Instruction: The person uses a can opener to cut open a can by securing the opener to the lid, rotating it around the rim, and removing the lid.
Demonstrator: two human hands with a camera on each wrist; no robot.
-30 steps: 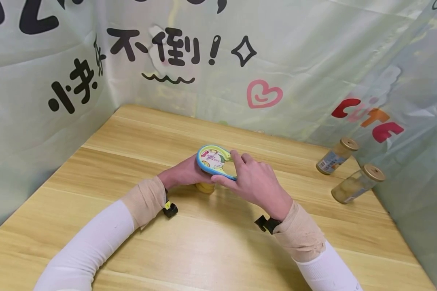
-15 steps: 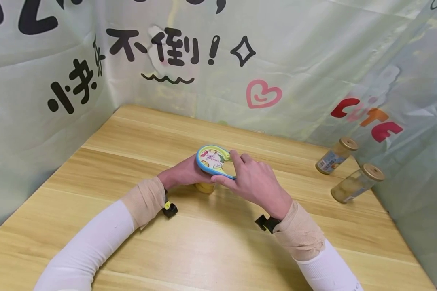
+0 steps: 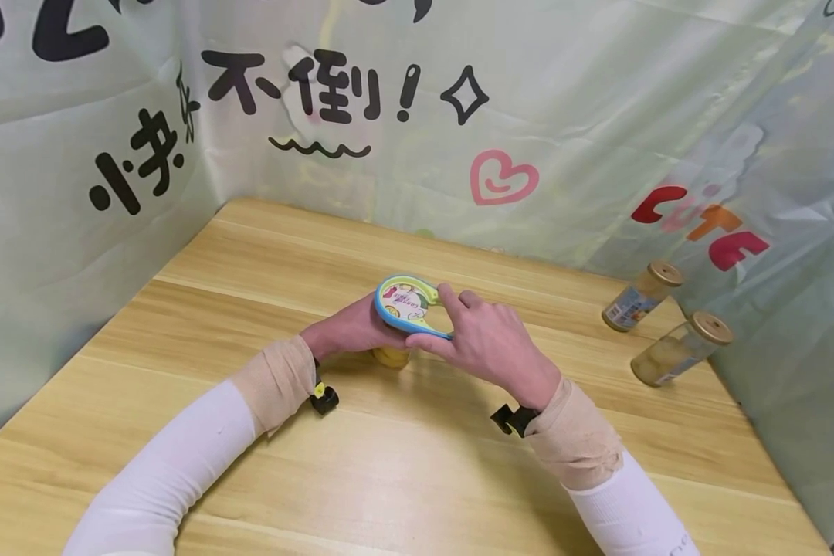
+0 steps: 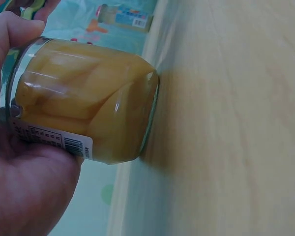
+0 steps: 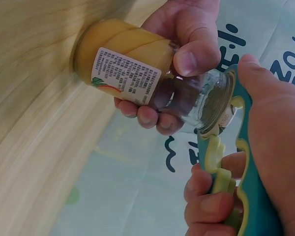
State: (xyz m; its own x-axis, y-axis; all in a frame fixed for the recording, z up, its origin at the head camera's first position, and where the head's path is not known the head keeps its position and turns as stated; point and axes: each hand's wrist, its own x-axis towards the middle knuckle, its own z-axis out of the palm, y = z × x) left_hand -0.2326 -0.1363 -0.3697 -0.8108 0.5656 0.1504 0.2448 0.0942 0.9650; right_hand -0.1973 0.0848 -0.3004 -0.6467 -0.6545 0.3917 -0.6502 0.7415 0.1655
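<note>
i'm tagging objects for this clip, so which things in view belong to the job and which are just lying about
In the job:
- jar of yellow fruit, held by the left hand
- its printed lid
- blue-and-green opener around that lid, held by the right hand

Just standing by:
- blue-labelled jar, gold lid
- jar of pale pieces, gold lid

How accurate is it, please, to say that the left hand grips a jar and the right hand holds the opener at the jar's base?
Not quite: the opener is at the top of the jar, not its base, as the right wrist view shows. The left hand grips the jar and the right hand holds the opener.
</note>
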